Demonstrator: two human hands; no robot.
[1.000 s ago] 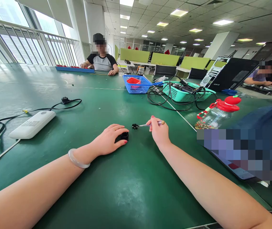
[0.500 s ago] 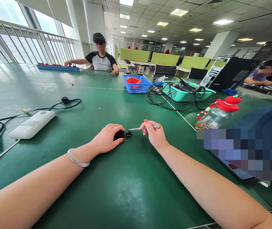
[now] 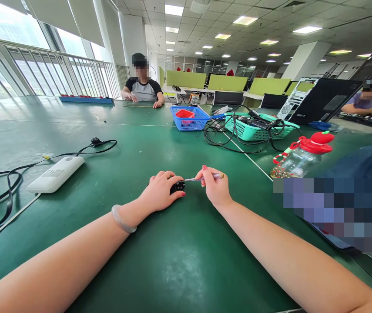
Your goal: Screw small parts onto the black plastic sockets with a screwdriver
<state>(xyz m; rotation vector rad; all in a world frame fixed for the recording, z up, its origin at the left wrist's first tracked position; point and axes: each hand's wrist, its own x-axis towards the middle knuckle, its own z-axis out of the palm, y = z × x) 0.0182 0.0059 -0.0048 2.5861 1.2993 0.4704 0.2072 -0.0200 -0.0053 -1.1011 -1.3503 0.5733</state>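
Observation:
My left hand [image 3: 161,190], with a pale bangle on its wrist, rests low over the table. Its thumb and fingers close around a small black part [image 3: 178,187] whose right end shows pale marks. The rest of that part is hidden under the fingers. In a pen-like grip, my right hand [image 3: 216,187] has a thin screwdriver [image 3: 191,179] with a clear, purplish handle. The screwdriver's shaft points left, and its tip meets the upper right side of the black part or lies just beside it.
The green table [image 3: 186,243] carries a white power strip [image 3: 57,174] and black cables at left. Farther back are a blue basket [image 3: 190,124], a teal basket [image 3: 254,133] with tangled cords and a red-lidded jar [image 3: 305,161]. Another person [image 3: 143,89] sits across the table.
My left hand has moved right; the small black piece formerly beside its fingertips is now between them. The view has shifted slightly. The person opposite has drawn one arm back from the long blue tray.

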